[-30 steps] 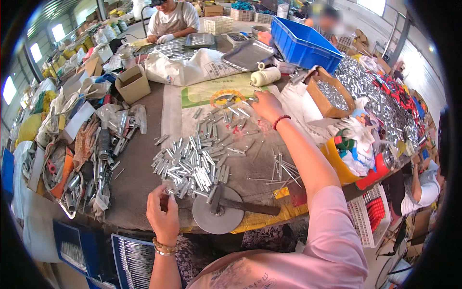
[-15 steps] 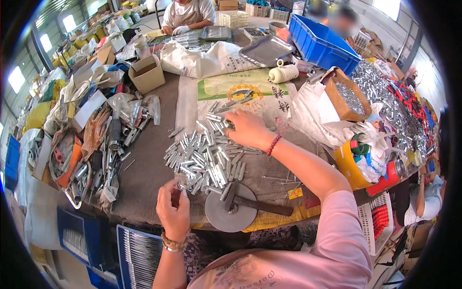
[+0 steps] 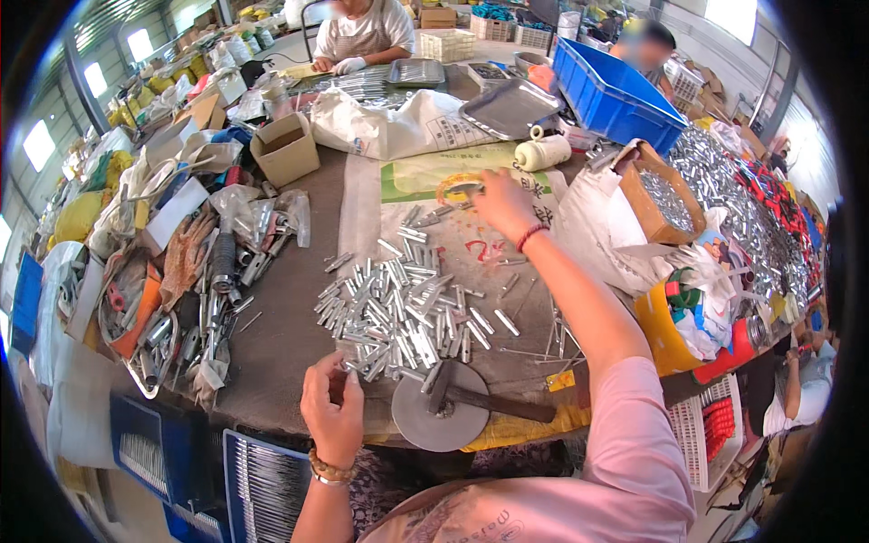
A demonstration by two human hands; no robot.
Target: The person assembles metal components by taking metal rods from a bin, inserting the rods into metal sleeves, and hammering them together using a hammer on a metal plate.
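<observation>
My right hand [image 3: 509, 210], a red bead bracelet at its wrist, reaches over the printed sack [image 3: 367, 195]. Its bent fingers are next to a dark metal piece [image 3: 465, 188]; their tips are blurred and partly hidden, so I cannot tell whether they grip it. Near the table's front edge, my left hand [image 3: 331, 409] has its thumb and fingers curled together beside a pile of short silver metal tubes [image 3: 398, 303]. Whatever is between those fingertips is too small to make out. A hammer [image 3: 489, 398] lies across a round grey metal disc [image 3: 421, 425], right of my left hand.
On the left lie tools, plastic bags and a cardboard box [image 3: 284, 158]. To the right stand a box of small metal parts [image 3: 644, 204] and a yellow container [image 3: 665, 335]. A blue crate [image 3: 615, 100] and a dark tray [image 3: 507, 110] are farther back. Two people work beyond.
My right hand has moved away from the pile, farther back and right over the sack. Several tubes now lie spread at the pile's right side. My left hand stays near its place.
</observation>
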